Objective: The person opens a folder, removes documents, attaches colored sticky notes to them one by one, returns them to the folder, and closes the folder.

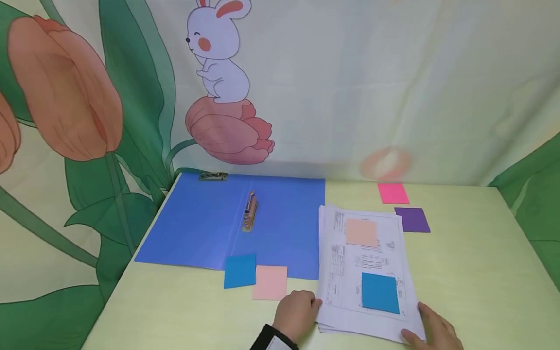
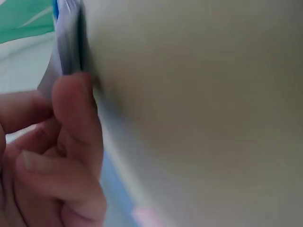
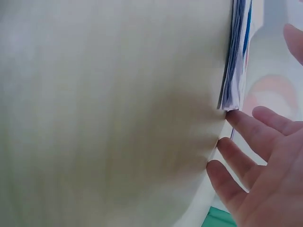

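Right hand (image 1: pixel 435 331), its fingers fairly straight and thumb spread wide, touches the right edge of the paper stack (image 1: pixel 341 311); the left hand (image 1: pixel 296 313) seems to pinch the left edge in a narrow grip. The stack lies on the table (image 1: pixel 481 272) just beside the open blue folder (image 1: pixel 284 209), two sticky notes (image 1: pixel 380 293) on its top sheet. Squaring the pages appears to be the step in hand; the next move likely calls for even pressure from both sides, keeping the notes flat.
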The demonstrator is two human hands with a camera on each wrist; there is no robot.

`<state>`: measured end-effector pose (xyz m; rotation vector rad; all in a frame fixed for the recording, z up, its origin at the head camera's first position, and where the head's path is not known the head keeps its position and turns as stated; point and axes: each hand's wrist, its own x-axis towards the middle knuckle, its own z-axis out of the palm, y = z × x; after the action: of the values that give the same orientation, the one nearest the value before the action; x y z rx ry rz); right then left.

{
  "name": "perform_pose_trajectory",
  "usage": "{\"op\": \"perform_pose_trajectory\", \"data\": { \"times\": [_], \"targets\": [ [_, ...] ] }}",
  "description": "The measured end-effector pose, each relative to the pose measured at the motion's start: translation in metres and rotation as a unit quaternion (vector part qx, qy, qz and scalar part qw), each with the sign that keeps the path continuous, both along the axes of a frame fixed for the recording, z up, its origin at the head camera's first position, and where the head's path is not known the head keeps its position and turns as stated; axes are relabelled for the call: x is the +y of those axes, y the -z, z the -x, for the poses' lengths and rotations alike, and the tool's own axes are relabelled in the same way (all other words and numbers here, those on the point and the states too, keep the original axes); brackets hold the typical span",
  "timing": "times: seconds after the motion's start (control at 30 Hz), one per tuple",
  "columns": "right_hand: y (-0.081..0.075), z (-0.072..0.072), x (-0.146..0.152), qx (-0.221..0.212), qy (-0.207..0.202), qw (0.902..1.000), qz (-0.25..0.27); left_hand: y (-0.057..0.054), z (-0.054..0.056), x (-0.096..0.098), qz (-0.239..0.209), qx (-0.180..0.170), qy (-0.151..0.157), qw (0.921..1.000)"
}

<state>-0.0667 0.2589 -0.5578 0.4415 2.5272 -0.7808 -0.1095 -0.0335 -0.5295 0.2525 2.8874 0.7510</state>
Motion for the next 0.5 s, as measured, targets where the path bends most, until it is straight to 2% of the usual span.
{"op": "perform_pose_trajectory", "data": {
  "times": [0.07, 0.13, 0.17, 0.2, 0.27, 0.3, 0.33, 0.37, 0.5],
  "targets": [
    [-0.003, -0.002, 0.003, 0.014, 0.003, 0.9998, 0.012, -0.005, 0.003, -0.006, 0.0, -0.005, -0.018, 0.9998],
    [-0.007, -0.003, 0.003, 0.034, -0.004, 0.9993, 0.017, -0.013, 0.01, -0.021, -0.062, -0.025, -0.047, 0.9966],
    [-0.009, -0.004, 0.003, 0.039, -0.005, 0.999, 0.022, -0.016, 0.014, -0.032, -0.112, -0.041, -0.068, 0.9905],
    [-0.01, -0.005, 0.003, 0.046, -0.007, 0.9986, 0.026, -0.02, 0.02, -0.045, -0.162, -0.054, -0.092, 0.981],
    [-0.012, -0.006, 0.002, 0.054, -0.01, 0.998, 0.031, -0.024, 0.032, -0.075, -0.246, -0.068, -0.146, 0.9559],
    [-0.012, -0.006, 0.002, 0.053, -0.011, 0.9981, 0.031, -0.025, 0.039, -0.091, -0.266, -0.068, -0.168, 0.9467],
    [-0.012, -0.006, 0.002, 0.055, -0.015, 0.998, 0.027, -0.025, 0.045, -0.106, -0.274, -0.072, -0.191, 0.9398],
    [-0.013, -0.006, 0.002, 0.058, -0.021, 0.9979, 0.021, -0.026, 0.05, -0.12, -0.272, -0.073, -0.21, 0.9362],
    [-0.011, -0.007, 0.0, 0.081, -0.07, 0.9941, -0.019, -0.023, 0.065, -0.163, -0.229, -0.088, -0.246, 0.9377]
  ]
}}
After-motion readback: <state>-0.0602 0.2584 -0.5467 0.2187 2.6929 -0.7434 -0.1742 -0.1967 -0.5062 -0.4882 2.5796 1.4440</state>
